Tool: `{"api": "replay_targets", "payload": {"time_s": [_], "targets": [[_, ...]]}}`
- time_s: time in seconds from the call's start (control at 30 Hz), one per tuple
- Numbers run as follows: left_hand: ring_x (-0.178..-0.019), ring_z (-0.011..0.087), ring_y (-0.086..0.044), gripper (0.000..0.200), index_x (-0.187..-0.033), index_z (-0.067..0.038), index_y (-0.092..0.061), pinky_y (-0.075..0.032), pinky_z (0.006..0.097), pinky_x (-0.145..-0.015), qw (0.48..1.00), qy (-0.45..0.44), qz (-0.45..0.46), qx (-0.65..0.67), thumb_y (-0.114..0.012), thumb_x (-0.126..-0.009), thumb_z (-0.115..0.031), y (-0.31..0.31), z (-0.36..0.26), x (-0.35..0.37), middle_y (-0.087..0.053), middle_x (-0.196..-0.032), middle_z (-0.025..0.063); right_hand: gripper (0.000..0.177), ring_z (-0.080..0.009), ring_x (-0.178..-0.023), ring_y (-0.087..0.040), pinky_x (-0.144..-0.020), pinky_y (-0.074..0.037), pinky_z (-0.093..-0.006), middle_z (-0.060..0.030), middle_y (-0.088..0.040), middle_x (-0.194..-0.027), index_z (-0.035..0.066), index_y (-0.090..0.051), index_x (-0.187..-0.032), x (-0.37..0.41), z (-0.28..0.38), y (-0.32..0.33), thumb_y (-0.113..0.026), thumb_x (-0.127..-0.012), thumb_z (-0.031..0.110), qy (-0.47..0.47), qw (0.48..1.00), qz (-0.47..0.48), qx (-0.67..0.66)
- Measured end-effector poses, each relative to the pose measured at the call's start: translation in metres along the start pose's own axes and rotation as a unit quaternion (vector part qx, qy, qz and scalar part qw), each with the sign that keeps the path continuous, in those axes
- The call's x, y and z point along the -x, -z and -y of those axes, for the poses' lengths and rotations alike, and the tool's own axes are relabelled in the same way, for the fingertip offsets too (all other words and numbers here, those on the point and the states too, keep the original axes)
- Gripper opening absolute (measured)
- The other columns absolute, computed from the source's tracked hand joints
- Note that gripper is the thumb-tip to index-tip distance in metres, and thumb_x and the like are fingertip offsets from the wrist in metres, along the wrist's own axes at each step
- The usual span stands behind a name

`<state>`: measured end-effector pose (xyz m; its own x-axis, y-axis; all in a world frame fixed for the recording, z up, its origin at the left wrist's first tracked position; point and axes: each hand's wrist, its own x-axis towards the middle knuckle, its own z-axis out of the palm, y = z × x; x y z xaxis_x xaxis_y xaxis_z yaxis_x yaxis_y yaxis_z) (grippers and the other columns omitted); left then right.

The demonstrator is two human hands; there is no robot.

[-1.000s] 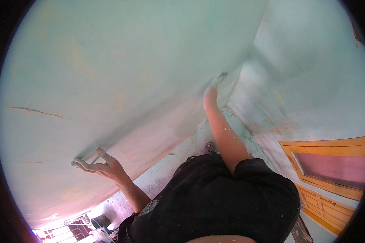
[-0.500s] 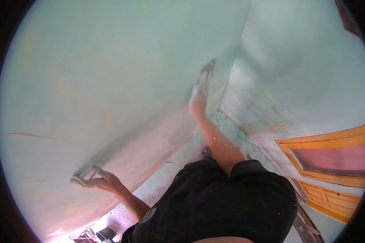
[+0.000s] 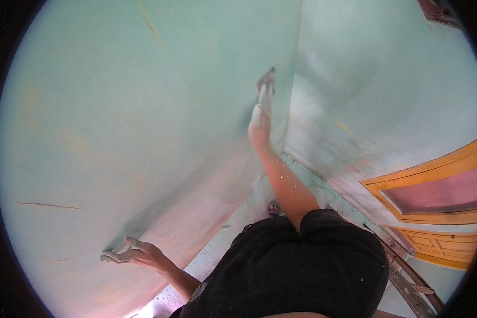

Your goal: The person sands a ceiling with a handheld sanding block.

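Observation:
My right hand (image 3: 260,123), coated in pale dust, is stretched up against the pale green wall (image 3: 159,90), close to the corner. Under its fingertips is a thin grey-brown sheet that looks like sandpaper (image 3: 267,80), pressed to the wall, one pointed corner sticking out. Lower down at the left, my left hand (image 3: 140,253) holds nothing; its dusty fingers are extended, thumb apart, and the fingertips seem to rest on the wall.
A second wall (image 3: 387,90) meets this one at the right. It has an orange-framed opening with a pink panel (image 3: 440,192) and an orange wooden panel (image 3: 440,245). What looks like a wooden ladder (image 3: 413,286) stands at lower right. A sandalled foot (image 3: 274,208) shows below.
The camera view has tilted and shifted a little. My right hand and the sheet sit slightly higher in view, and my left hand lower. The items at the bottom left have left the view.

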<state>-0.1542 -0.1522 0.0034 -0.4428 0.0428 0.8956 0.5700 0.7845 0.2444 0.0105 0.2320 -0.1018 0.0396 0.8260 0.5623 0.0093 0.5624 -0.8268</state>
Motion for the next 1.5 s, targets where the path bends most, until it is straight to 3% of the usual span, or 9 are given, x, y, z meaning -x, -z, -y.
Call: {"api": "replay_targets", "payload": {"time_s": [0.07,0.37,0.57,0.63,0.93,1.03,1.23,1.3,1.5], "targets": [[-0.142,0.0483,-0.01,0.075,-0.147,0.002,-0.015,-0.019,0.0599,-0.114,1.0,0.003,0.008,-0.002,-0.041,-0.099,-0.05,0.0,0.003,0.002,-0.009,-0.152,0.0298,0.055,-0.035,-0.146,-0.013,-0.118,-0.011,-0.0415,-0.0214,-0.017,-0.157,-0.002,-0.022,-0.15,-0.004,-0.01,-0.011,-0.029,-0.101,0.022,0.016,0.999,-0.031,0.012],[-0.142,0.0496,-0.009,0.078,-0.148,0.0,-0.012,-0.021,0.0614,-0.113,1.0,-0.007,0.01,-0.011,-0.037,-0.098,-0.055,0.001,0.001,0.0,-0.009,-0.152,0.0296,0.056,-0.0346,-0.146,-0.016,-0.118,-0.012,-0.0408,-0.0184,-0.021,-0.157,-0.002,-0.022,-0.149,-0.041,0.056,0.002,-0.025,-0.103,0.029,-0.229,0.936,-0.188,-0.19],[-0.142,0.0486,-0.009,0.078,-0.148,-0.001,-0.01,-0.02,0.061,-0.114,1.0,0.005,0.012,-0.019,-0.037,-0.099,-0.054,0.0,0.005,0.002,-0.01,-0.152,0.0298,0.059,-0.0281,-0.147,-0.011,-0.12,-0.009,-0.0366,-0.0148,-0.016,-0.159,0.0,-0.019,-0.151,-0.035,-0.011,0.016,-0.023,-0.104,0.035,-0.007,0.999,0.049,0.014],[-0.142,0.0482,-0.009,0.077,-0.148,-0.001,-0.011,-0.019,0.0608,-0.114,1.0,0.004,0.009,-0.015,-0.038,-0.099,-0.053,0.0,0.005,0.002,-0.01,-0.152,0.0298,0.058,-0.0302,-0.146,-0.016,-0.119,-0.012,-0.0376,-0.0165,-0.02,-0.158,-0.001,-0.024,-0.149,-0.027,-0.059,0.005,-0.024,-0.104,0.034,-0.078,0.989,-0.098,-0.073],[-0.141,0.0504,-0.009,0.077,-0.147,0.001,-0.011,-0.016,0.0623,-0.114,1.0,-0.005,0.005,-0.006,-0.041,-0.099,-0.051,-0.002,-0.006,-0.003,-0.012,-0.15,0.0326,0.056,-0.0348,-0.144,-0.022,-0.117,-0.018,-0.0399,-0.0204,-0.024,-0.155,-0.003,-0.029,-0.147,-0.045,0.024,0.009,-0.026,-0.103,0.032,-0.041,0.99,-0.073,-0.113],[-0.141,0.051,-0.009,0.078,-0.147,0.002,-0.01,-0.017,0.063,-0.113,1.0,-0.007,0.016,-0.02,-0.041,-0.099,-0.051,0.001,-0.005,0.001,-0.012,-0.149,0.0332,0.056,-0.0357,-0.142,-0.025,-0.116,-0.02,-0.04,-0.0227,-0.025,-0.154,-0.003,-0.029,-0.147,-0.017,0.046,0.023,-0.029,-0.103,0.033,-0.128,0.986,0.101,-0.041],[-0.141,0.0505,-0.008,0.079,-0.147,0.002,-0.01,-0.018,0.0632,-0.114,1.0,0.005,0.005,-0.013,-0.041,-0.098,-0.052,0.0,-0.003,0.0,-0.013,-0.149,0.0328,0.058,-0.0373,-0.141,-0.027,-0.116,-0.021,-0.0402,-0.0235,-0.029,-0.152,-0.003,-0.028,-0.147,0.021,-0.012,-0.005,-0.034,-0.103,0.033,-0.143,0.99,0.005,-0.011],[-0.142,0.0495,-0.008,0.078,-0.147,0.001,-0.01,-0.017,0.0625,-0.114,1.0,0.003,0.011,-0.008,-0.041,-0.098,-0.052,0.001,-0.005,-0.001,-0.012,-0.149,0.0326,0.058,-0.0381,-0.142,-0.022,-0.116,-0.018,-0.0409,-0.0236,-0.029,-0.151,-0.002,-0.026,-0.148,0.029,-0.035,-0.005,-0.033,-0.103,0.033,-0.308,0.948,-0.031,-0.076],[-0.142,0.0488,-0.008,0.079,-0.149,-0.002,-0.01,-0.017,0.0614,-0.114,1.0,0.008,0.006,-0.008,-0.042,-0.097,-0.053,-0.002,-0.001,0.0,-0.009,-0.151,0.0317,0.065,-0.037,-0.145,-0.01,-0.118,-0.011,-0.0426,-0.0236,-0.016,-0.156,-0.007,-0.013,-0.149,-0.012,-0.005,-0.012,-0.031,-0.103,0.036,-0.266,0.963,-0.045,-0.017]]}}
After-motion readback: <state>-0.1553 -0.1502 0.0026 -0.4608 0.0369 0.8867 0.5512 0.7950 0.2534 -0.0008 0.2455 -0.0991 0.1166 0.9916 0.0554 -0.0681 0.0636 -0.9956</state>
